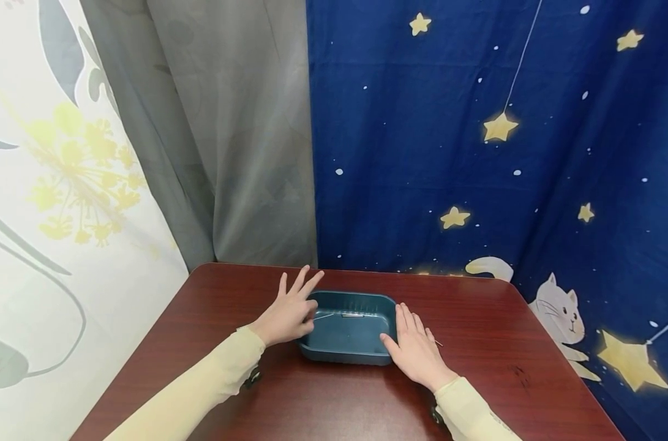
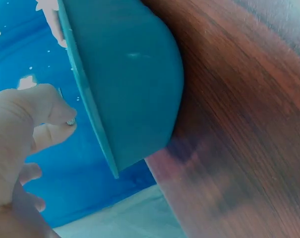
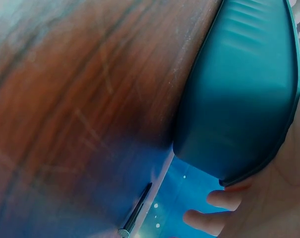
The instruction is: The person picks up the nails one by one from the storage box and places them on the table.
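Observation:
A dark teal plastic tray (image 1: 345, 358) stands on the table, with what look like thin metal nails (image 1: 352, 315) lying inside. My left hand (image 1: 288, 315) is over the tray's left rim, its thumb and index finger pinching a thin metal nail; the other fingers spread upward. In the left wrist view the round metal head of this nail (image 2: 71, 121) shows between the fingertips. My right hand (image 1: 416, 352) rests against the tray's right rim with straight fingers, the thumb on the rim's inner side. Another nail (image 3: 136, 212) lies on the table beyond the right hand.
The reddish-brown wooden table (image 1: 334, 404) reaches back to a grey curtain (image 1: 256, 153) and a blue star-patterned curtain (image 1: 400, 153). A white patterned curtain (image 1: 25, 184) hangs on the left. A dark mark (image 1: 521, 375) is on the tabletop at right.

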